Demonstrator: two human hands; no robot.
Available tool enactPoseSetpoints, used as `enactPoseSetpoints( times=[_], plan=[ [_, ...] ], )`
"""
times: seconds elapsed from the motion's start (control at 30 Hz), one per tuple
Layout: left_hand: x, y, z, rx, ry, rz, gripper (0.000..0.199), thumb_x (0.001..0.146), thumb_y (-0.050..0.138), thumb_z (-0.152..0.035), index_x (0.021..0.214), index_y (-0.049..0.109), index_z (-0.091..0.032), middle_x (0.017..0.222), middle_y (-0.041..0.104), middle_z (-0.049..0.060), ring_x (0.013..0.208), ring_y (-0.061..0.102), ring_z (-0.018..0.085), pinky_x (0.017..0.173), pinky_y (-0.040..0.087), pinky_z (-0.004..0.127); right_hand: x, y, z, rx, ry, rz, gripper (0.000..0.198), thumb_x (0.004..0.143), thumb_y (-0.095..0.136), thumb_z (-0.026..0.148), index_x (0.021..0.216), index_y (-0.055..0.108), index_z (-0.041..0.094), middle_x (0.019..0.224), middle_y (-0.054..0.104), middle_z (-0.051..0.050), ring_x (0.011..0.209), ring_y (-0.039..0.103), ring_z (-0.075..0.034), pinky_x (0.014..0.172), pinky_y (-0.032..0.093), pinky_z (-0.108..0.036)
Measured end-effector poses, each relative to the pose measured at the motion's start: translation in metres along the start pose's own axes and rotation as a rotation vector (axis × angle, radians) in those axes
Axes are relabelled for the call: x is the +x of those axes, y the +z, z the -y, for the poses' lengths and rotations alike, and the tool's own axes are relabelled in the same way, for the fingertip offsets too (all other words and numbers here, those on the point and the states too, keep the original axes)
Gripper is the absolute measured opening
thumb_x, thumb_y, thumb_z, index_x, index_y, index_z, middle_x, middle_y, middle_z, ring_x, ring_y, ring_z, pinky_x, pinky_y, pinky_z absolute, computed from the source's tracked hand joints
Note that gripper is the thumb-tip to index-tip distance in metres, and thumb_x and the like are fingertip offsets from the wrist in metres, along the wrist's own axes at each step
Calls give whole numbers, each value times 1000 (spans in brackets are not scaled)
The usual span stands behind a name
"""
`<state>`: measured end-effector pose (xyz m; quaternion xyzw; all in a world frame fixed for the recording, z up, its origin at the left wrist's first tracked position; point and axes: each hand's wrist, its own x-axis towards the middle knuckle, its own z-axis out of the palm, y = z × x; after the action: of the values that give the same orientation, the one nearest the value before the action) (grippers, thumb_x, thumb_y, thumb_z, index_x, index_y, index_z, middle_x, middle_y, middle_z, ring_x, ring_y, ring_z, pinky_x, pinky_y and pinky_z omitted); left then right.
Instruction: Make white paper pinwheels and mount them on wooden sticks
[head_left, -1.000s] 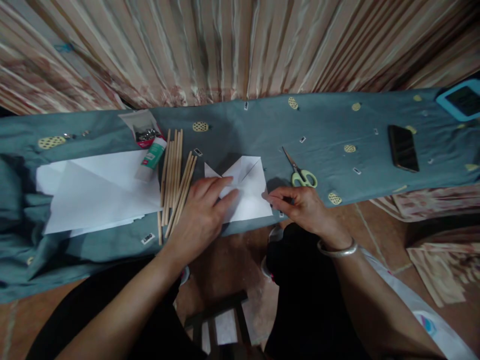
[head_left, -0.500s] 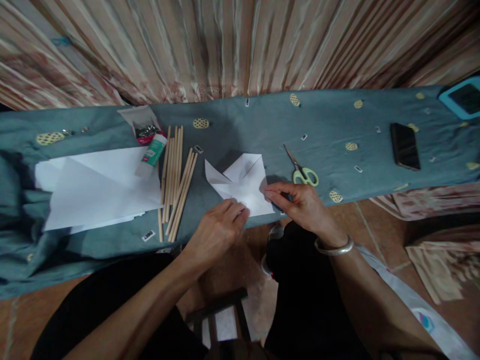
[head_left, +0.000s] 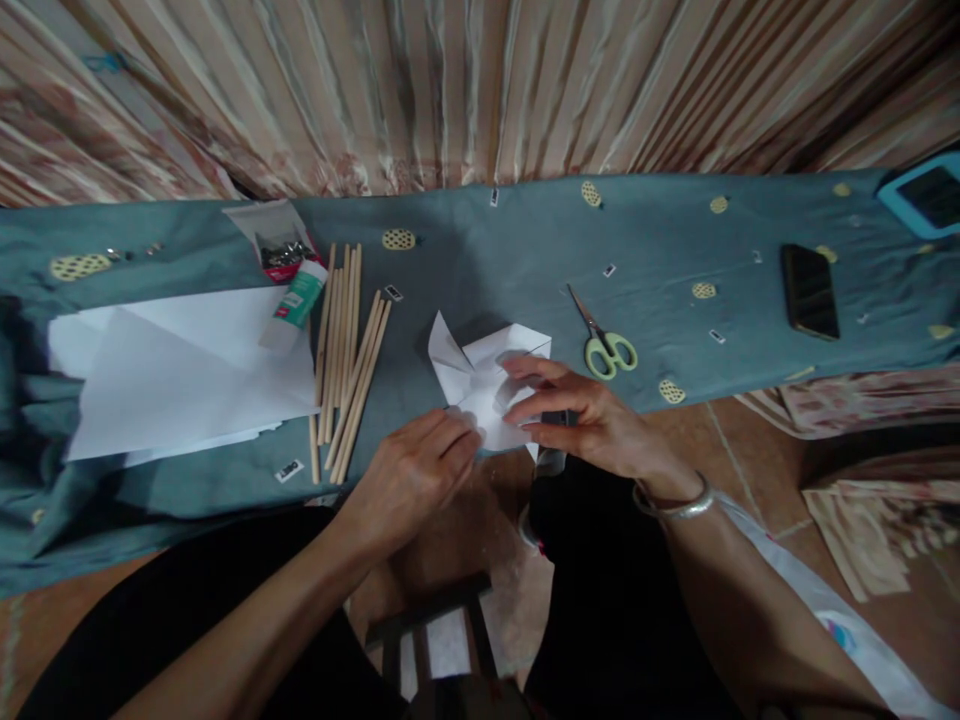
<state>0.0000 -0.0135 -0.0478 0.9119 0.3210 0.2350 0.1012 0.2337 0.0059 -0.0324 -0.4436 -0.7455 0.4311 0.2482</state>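
Note:
A cut white paper (head_left: 491, 400) with raised, folded corner flaps lies at the cloth's front edge. My left hand (head_left: 420, 465) is closed on its lower left edge, thumb and fingers together. Over its right side hovers my right hand (head_left: 592, 420), fingers spread apart and partly covering the paper; whether the fingertips touch it I cannot tell. Green-handled scissors (head_left: 609, 350) rest just beyond the right hand. Left of the paper lie several thin wooden sticks (head_left: 341, 360).
A glue stick (head_left: 295, 305) leans by an open box of metal pins or clips (head_left: 281, 250). White sheets (head_left: 195, 370) are stacked at left. A phone (head_left: 810, 292) and a blue-framed device (head_left: 926, 195) lie at right on the green cloth (head_left: 517, 250). Curtains hang behind.
The paper has turned clockwise and shifted slightly right. My right hand has let go of its right edge, spread its fingers and moved over the paper. The left hand keeps hold.

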Motion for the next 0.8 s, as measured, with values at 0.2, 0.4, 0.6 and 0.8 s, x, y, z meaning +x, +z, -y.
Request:
enactPoseSetpoints(
  times=[0.2, 0.4, 0.6, 0.8],
  plan=[
    [-1, 2, -1, -6, -9, -22, 12, 86, 53, -8, 94, 62, -10, 88, 67, 8, 81, 62, 19, 73, 56, 31, 8, 12, -4, 9, 9, -107, 2, 80, 69, 23, 80, 71, 22, 124, 61, -7, 115, 58, -20, 100, 46, -41],
    [-4, 5, -2, 8, -21, -30, 36, 87, 53, -9, 123, 50, -7, 90, 67, 9, 82, 63, 20, 73, 57, 34, 13, 25, -2, -152, 28, -243, 5, 79, 67, 18, 74, 67, 20, 112, 65, -7, 107, 61, -22, 95, 46, -42],
    [-4, 7, 0, -34, -25, -36, 21, 89, 51, -9, 108, 59, -10, 99, 68, 11, 91, 64, 21, 77, 58, 35, 14, 32, 5, -324, 19, -276, 7, 78, 63, 14, 74, 66, 20, 111, 65, -8, 106, 59, -24, 95, 46, -42],
    [-3, 9, 1, -66, -51, -31, 21, 88, 51, -8, 106, 62, -8, 99, 68, 12, 89, 63, 21, 76, 58, 35, 13, 33, 7, -401, 38, -287, 3, 78, 66, 16, 78, 66, 18, 114, 65, -10, 108, 58, -25, 96, 45, -43]
  ],
)
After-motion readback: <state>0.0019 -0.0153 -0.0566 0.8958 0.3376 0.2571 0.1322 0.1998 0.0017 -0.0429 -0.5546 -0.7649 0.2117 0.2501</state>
